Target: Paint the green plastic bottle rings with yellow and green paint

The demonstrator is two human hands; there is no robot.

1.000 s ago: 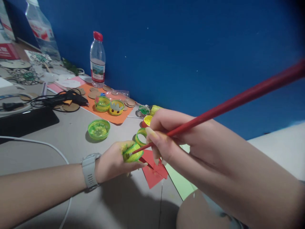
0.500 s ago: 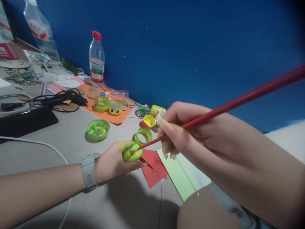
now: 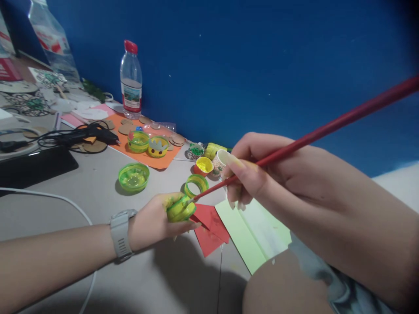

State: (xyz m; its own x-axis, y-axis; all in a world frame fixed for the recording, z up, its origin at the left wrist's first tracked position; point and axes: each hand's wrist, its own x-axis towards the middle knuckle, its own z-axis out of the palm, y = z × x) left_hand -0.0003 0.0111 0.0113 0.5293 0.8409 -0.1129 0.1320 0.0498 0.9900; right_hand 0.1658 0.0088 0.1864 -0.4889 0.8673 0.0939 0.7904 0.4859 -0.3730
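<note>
My left hand [image 3: 160, 218], smudged with paint, is closed round a small round piece painted yellow and green [image 3: 180, 210]. A red paintbrush [image 3: 288, 150] slants across my right hand [image 3: 262, 179], pinched between thumb and fingers. Its bristles touch the upper right side of the painted piece. Just behind stands a yellow-green ring [image 3: 197, 186]. To the left, a shallow green and yellow dish [image 3: 134, 177] sits on the grey surface. A cup of yellow paint [image 3: 203, 166], a cup of green paint [image 3: 195, 150] and a pale speckled cup [image 3: 220, 163] stand farther back.
Red paper [image 3: 209, 231] and light green paper [image 3: 242, 235] lie near my hands. Two decorated rings, one with a crown [image 3: 158, 147], rest on orange paper [image 3: 162, 163]. A bottle [image 3: 131, 83], a glue gun [image 3: 94, 134], a white cable [image 3: 78, 205] and a blue wall [image 3: 262, 65] are around.
My right hand has shifted slightly up and right, and the brush tip has slid from the middle of the painted piece toward its upper right edge. My left hand keeps its hold.
</note>
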